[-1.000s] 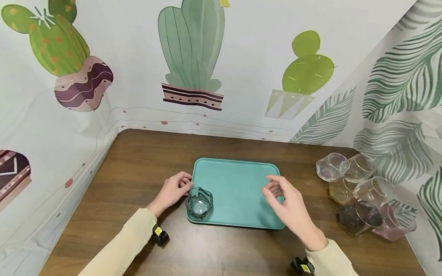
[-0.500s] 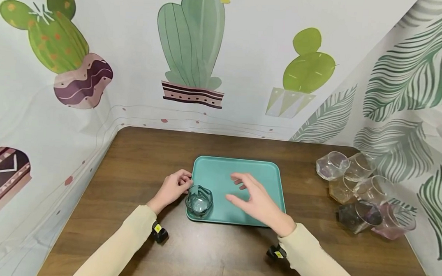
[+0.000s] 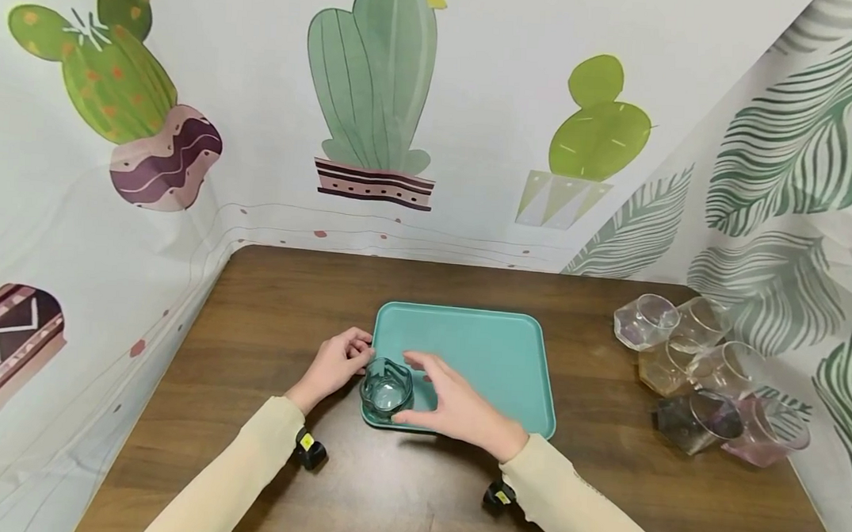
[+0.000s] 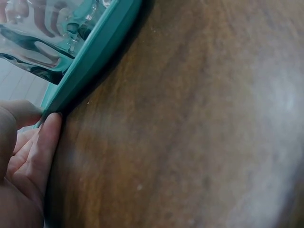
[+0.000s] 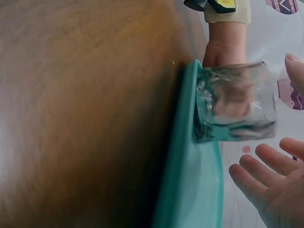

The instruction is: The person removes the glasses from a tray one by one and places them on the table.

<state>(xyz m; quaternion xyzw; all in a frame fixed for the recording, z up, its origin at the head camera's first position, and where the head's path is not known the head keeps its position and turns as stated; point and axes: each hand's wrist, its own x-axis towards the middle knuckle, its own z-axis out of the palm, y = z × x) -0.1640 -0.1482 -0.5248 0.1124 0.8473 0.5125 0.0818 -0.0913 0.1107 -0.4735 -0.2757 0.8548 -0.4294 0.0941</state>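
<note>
A teal tray [image 3: 473, 363] lies on the brown table. On its front left corner stands a grey-tinted glass [image 3: 386, 390] with a wavy rim. My left hand [image 3: 336, 365] is at the tray's left edge; the left wrist view shows its thumb and fingertips pinching the tray's rim [image 4: 78, 78]. My right hand [image 3: 455, 406] is over the tray, with thumb and fingers spread wide at the right side of the glass. In the right wrist view, a gap shows between its fingers [image 5: 266, 171] and the clear wall of the glass [image 5: 237, 102].
At the table's right side stand several glasses in clusters, among them an amber glass [image 3: 660, 367], a dark glass [image 3: 694, 420] and a pink glass [image 3: 765, 431]. A cloth wall printed with cacti [image 3: 373, 89] borders the table [image 3: 289, 292] at the back and sides.
My right hand has moved left across the tray, from its right edge to beside the glass, its fingers spreading wider. My left hand, the tray and the glass have stayed put.
</note>
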